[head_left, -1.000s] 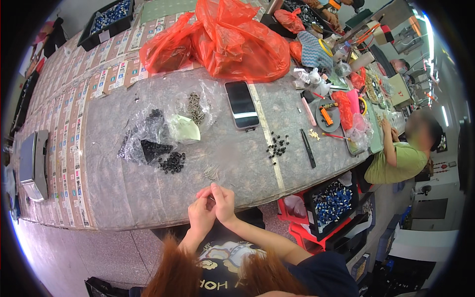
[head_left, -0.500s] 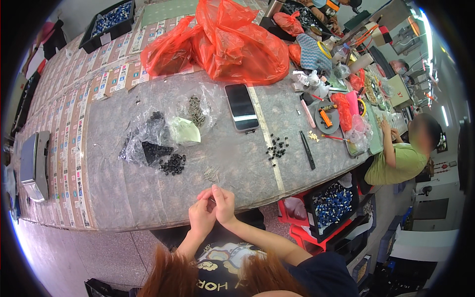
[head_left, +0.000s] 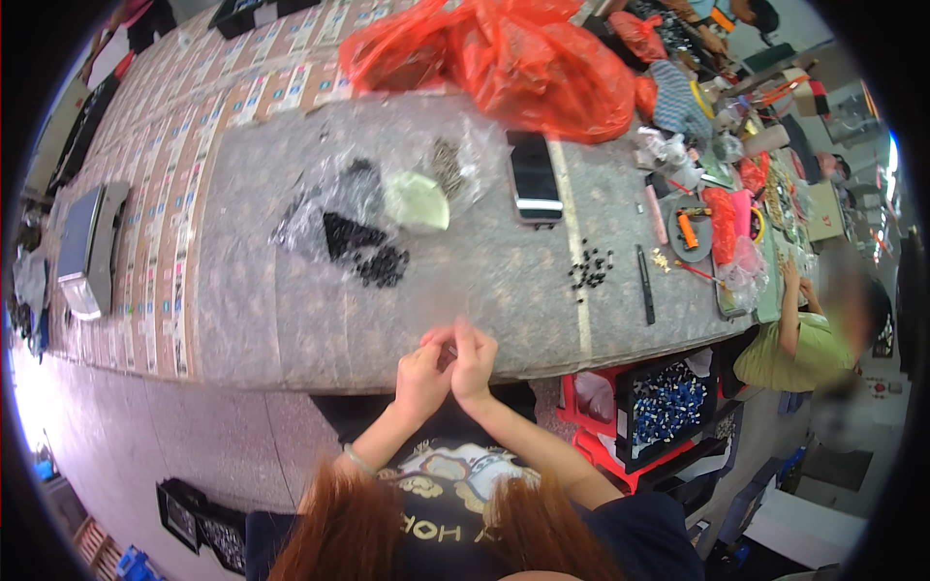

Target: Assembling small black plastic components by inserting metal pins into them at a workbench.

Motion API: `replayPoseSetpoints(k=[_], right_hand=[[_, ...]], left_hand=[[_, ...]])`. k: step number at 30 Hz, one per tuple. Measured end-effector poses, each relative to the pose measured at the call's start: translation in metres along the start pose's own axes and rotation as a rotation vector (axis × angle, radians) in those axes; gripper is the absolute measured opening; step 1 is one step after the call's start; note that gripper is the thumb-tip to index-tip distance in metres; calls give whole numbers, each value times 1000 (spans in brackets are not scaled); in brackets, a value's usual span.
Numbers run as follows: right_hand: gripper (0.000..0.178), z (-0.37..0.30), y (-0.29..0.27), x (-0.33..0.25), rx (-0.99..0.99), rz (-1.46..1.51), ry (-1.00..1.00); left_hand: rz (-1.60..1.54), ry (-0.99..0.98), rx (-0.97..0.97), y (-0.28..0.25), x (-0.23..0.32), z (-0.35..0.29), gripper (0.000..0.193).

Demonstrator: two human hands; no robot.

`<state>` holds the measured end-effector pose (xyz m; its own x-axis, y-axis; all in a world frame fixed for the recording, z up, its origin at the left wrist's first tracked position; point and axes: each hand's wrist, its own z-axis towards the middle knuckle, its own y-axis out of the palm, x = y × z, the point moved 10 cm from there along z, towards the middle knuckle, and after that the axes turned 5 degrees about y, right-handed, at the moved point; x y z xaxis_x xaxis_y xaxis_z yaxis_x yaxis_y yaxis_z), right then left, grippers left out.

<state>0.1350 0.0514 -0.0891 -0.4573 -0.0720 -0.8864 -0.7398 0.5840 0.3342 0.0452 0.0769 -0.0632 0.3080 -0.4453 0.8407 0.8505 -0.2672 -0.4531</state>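
At table edge [head_left: 291, 382], hands [head_left: 420, 380] tog., grip unclear, blk bits [head_left: 383, 267], phone [head_left: 534, 169], red bag [head_left: 547, 73] beyond

A head-worn, wide fisheye camera looks steeply down and forward past hair [head_left: 354, 533], with the left hand [head_left: 423, 381] and right hand [head_left: 475, 363] close below and the table [head_left: 320, 334] spreading beyond.

the table [head_left: 291, 334] bears black pieces [head_left: 383, 267] and a phone [head_left: 535, 172].

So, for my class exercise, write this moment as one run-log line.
left hand, right hand: touching, contents unclear | table: pile of black pieces leftward, scattered black pieces rightward, phone beyond
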Motion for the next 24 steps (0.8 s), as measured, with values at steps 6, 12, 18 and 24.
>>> replayPoseSetpoints(k=[6, 12, 18, 24], right_hand=[[40, 13, -1, -9, 23, -41, -31], [39, 16, 4, -5, 14, -12, -28], [39, 8, 4, -5, 23, -22, -50], [39, 8, 3, -10, 46, -37, -76]], left_hand=[[-42, -90, -54, 1, 5, 21, 18], [-48, 61, -15, 4, -3, 12, 16], [-69, 60, -12, 0, 0, 4, 18], [-36, 40, -59, 6, -3, 3, 18]])
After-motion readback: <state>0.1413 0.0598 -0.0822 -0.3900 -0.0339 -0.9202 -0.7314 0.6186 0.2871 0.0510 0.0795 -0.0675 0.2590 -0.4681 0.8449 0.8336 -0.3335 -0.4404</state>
